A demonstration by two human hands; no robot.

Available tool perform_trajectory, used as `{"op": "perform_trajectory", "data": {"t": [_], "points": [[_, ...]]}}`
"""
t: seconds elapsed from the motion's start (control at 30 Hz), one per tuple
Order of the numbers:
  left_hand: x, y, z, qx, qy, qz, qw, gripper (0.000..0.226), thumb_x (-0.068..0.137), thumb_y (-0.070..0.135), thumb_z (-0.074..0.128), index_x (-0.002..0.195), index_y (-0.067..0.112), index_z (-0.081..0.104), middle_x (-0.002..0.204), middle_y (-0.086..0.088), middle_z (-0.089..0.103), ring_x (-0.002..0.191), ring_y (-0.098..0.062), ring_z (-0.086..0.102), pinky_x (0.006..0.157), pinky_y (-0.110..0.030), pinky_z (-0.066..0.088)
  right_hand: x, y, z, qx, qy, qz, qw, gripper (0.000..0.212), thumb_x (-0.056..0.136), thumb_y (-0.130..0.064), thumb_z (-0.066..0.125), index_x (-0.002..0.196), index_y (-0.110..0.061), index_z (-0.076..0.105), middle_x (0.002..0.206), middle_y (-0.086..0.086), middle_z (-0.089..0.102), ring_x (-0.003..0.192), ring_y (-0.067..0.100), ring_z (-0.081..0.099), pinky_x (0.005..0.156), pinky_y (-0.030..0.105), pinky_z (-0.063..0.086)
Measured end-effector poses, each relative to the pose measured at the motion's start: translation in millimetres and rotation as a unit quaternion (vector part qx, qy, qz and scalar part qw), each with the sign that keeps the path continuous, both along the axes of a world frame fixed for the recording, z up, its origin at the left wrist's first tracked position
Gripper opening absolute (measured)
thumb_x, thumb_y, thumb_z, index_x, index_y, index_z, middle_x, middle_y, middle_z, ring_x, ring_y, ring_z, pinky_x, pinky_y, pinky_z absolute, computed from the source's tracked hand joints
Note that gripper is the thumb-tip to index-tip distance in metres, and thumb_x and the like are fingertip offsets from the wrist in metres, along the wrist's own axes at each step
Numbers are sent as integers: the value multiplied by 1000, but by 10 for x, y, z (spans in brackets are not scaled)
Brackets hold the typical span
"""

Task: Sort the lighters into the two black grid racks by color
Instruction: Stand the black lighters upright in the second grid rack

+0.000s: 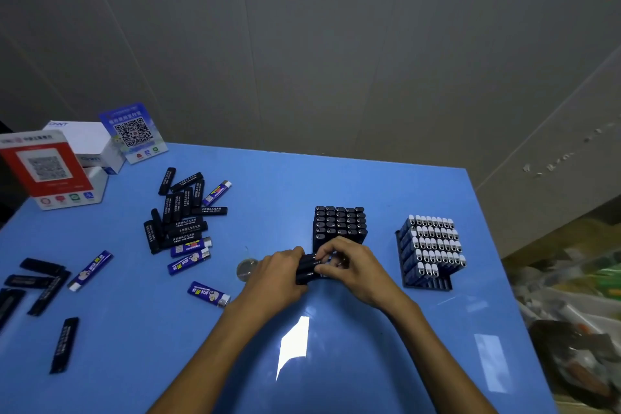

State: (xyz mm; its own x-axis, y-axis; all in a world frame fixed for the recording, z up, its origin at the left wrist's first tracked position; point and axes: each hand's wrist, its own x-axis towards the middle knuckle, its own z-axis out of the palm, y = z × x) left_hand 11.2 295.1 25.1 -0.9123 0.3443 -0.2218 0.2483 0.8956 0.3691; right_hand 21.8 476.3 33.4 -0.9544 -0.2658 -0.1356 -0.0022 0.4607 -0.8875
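My left hand [279, 274] grips a bundle of black lighters [306, 268] just in front of the black grid rack [339, 223], which is packed with black lighters. My right hand [349, 267] pinches the top end of that bundle from the right. A second black rack [428, 284] to the right holds blue lighters with white caps [433, 245]. A heap of loose black lighters [181, 215] with a few blue ones lies at mid-left. One blue lighter [209, 293] lies near my left wrist.
More black lighters [40, 282] and a blue one [90, 270] lie scattered at the far left of the blue table [336, 363]. QR-code stands [50, 168] and a white box [89, 141] occupy the back left corner. A round clear disc [246, 268] sits beside my left hand.
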Motion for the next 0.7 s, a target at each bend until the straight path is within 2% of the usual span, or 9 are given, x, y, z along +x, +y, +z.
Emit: {"op": "perform_trajectory", "data": {"t": [0.1,0.2,0.3,0.4,0.57,0.7], "points": [[9,-12,-2,4,0,-1,1000,26,81,27,62,103,21,50,102,1,63,92,-24,61,65,-29,38,-13,87,16,-44,-43,-3,998,10,86,-10,70,91,-14,63,74,-3,61,66,6,55,68,16,45],[9,-48,0,12,2,0,1000,26,81,25,62,104,20,50,100,1,62,91,-24,61,66,-29,39,-20,195,29,-115,-90,-18,989,9,89,-5,66,93,-11,61,71,17,65,69,18,64,72,32,55],[8,-111,-27,22,-10,9,1000,23,81,22,61,100,18,49,95,0,61,87,-25,60,70,-31,47,-18,277,72,-182,-104,-41,977,9,90,3,61,97,0,57,79,19,68,71,28,68,69,32,57],[5,-191,-70,18,-15,22,999,22,81,24,61,98,19,47,91,2,59,88,-25,62,74,-34,49,-5,370,93,-226,-92,-87,966,14,88,6,61,101,7,57,81,18,69,74,31,69,71,31,57],[14,-278,-100,34,-9,37,999,20,82,21,61,97,19,47,91,2,60,85,-23,60,65,-24,37,-28,454,16,-159,-34,-134,978,14,84,-3,71,95,-2,64,74,18,69,71,21,67,75,25,53],[15,-304,-104,40,-7,43,998,20,81,21,61,98,17,50,91,0,62,84,-24,61,64,-26,41,-59,426,-80,-44,17,-137,989,10,82,-11,74,88,-17,68,71,-2,61,58,5,50,67,20,47]]}}
